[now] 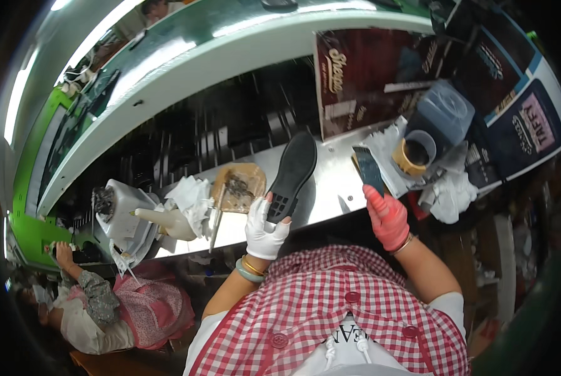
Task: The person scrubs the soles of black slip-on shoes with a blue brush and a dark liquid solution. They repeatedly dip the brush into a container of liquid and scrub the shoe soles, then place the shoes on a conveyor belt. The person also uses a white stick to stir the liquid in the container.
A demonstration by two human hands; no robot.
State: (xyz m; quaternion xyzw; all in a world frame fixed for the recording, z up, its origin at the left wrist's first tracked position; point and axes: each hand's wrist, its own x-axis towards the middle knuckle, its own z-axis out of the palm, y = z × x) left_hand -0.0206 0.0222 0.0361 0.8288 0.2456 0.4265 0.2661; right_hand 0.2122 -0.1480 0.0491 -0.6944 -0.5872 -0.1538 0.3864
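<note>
A long black shoe sole (295, 169) lies on the metal ledge (334, 178) in front of me, its heel end with a grid of hollows facing me. My left hand (266, 232), in a white glove with bare fingertips, is at that heel. Its index finger and thumb are spread apart near the heel's left and near edges. In a pinkish-red glove, my right hand (387, 219) is closed on the near end of a dark, flat strip with a tan edge (369, 168). That strip points away from me; its exact kind is unclear.
Left of the sole are a tan tray (255, 172) with dark residue, crumpled white cloth (189, 199), a cream spouted bottle (177, 224) and a white container (125, 216). A yellowish cup (412, 153) and a clear tub (446, 109) stand right, near dark boxes (381, 69). A co-worker (117, 307) sits left.
</note>
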